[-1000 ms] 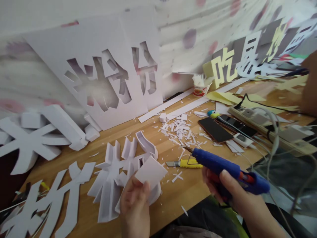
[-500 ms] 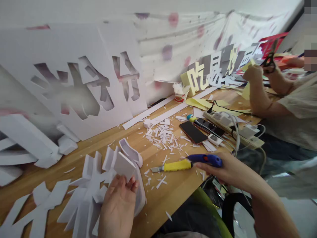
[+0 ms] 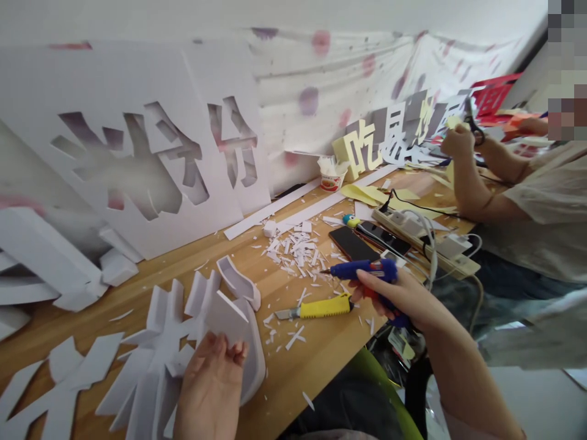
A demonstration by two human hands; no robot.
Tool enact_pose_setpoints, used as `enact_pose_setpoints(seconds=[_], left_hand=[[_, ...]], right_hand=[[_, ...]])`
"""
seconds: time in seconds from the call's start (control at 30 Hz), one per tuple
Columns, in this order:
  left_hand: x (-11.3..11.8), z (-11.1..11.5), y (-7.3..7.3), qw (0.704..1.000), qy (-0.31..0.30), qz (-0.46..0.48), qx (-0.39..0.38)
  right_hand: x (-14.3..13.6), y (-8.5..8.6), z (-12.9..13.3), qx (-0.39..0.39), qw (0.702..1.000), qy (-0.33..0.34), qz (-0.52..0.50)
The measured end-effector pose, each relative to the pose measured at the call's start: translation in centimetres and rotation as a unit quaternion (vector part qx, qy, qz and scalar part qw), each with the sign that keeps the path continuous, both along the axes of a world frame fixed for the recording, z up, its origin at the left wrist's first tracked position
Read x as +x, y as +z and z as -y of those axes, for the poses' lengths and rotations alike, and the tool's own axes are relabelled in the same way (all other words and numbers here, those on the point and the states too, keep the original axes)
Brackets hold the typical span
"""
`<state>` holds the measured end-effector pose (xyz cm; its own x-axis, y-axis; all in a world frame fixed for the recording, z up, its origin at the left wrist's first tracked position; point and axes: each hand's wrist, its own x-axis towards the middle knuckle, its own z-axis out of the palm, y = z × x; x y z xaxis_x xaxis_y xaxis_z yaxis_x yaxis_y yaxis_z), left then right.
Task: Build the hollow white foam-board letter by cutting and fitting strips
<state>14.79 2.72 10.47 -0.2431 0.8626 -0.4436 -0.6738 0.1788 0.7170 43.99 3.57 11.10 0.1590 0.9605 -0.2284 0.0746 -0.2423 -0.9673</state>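
My left hand [image 3: 213,379] pinches a small white foam-board piece [image 3: 228,316] by its lower edge, fingers curled toward me. Behind and beside it stands a white three-dimensional character [image 3: 160,348] built from foam strips. In my right hand [image 3: 413,293] is a blue hot glue gun [image 3: 358,269], its nozzle pointing left above the table. My fingers wrap its handle. Below the nozzle lies a yellow utility knife [image 3: 321,307] with its blade out to the left. A flat white cut-out character [image 3: 68,391] rests at the lower left.
Foam scraps [image 3: 293,247] litter the wooden table [image 3: 316,351]. Phones [image 3: 353,243] and a power strip [image 3: 426,241] with cables sit at the right. A cut foam sheet [image 3: 192,208] leans on the wall. At the far right a co-worker's hands [image 3: 458,142] hold scissors [image 3: 474,122].
My right hand has lifted the glue gun and turned it, so its nozzle now points left over the table. The left hand keeps the foam piece in nearly the same place.
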Motion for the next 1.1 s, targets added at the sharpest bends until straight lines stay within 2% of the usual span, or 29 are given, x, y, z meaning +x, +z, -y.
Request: enact_pose_setpoints(seconds=[0.2, 0.3, 0.37, 0.4, 0.47, 0.53, 0.57, 0.63, 0.83, 0.93, 1.1], left_hand=[[-0.4, 0.0, -1.0, 0.992, -0.112, 0.015, 0.05], [-1.1, -0.2, -1.5, 0.99, -0.089, -0.075, 0.08], [-1.3, -0.3, -1.5, 0.978, -0.06, -0.158, 0.124], [-1.2, -0.4, -1.3, 0.964, -0.045, -0.212, 0.154], [-0.8, -0.5, -0.8, 0.918, -0.035, -0.332, 0.214], [0.0, -0.5, 0.0, 0.867, -0.083, -0.424, 0.248], [0.5, -0.5, 0.5, 0.851, -0.117, -0.445, 0.252], [1.5, -0.5, 1.5, 0.843, -0.168, -0.445, 0.253], [3.8, -0.4, 3.8, 0.841, -0.207, -0.399, 0.302], [4.0, -0.3, 4.2, 0.836, -0.202, -0.413, 0.301], [3.8, -0.3, 3.9, 0.842, -0.201, -0.41, 0.288]], right_hand=[[-0.2, 1.3, 0.8, 0.031, 0.997, 0.003, -0.064], [-0.7, 1.7, 1.4, 0.039, 0.994, 0.037, -0.099], [-1.1, 1.8, 1.8, 0.04, 0.988, 0.058, -0.136], [-1.3, 1.8, 2.0, 0.038, 0.985, 0.065, -0.156], [-1.7, 1.8, 2.3, 0.032, 0.978, 0.077, -0.189], [-2.1, 1.8, 2.4, 0.024, 0.973, 0.091, -0.211], [-2.3, 1.8, 2.5, 0.021, 0.971, 0.098, -0.219], [-2.6, 1.8, 2.6, 0.019, 0.967, 0.11, -0.231], [-3.1, 1.7, 3.0, 0.019, 0.967, 0.14, -0.21], [-3.1, 1.5, 3.0, 0.021, 0.968, 0.139, -0.208], [-3.3, 1.7, 3.2, 0.006, 0.973, 0.124, -0.194]])
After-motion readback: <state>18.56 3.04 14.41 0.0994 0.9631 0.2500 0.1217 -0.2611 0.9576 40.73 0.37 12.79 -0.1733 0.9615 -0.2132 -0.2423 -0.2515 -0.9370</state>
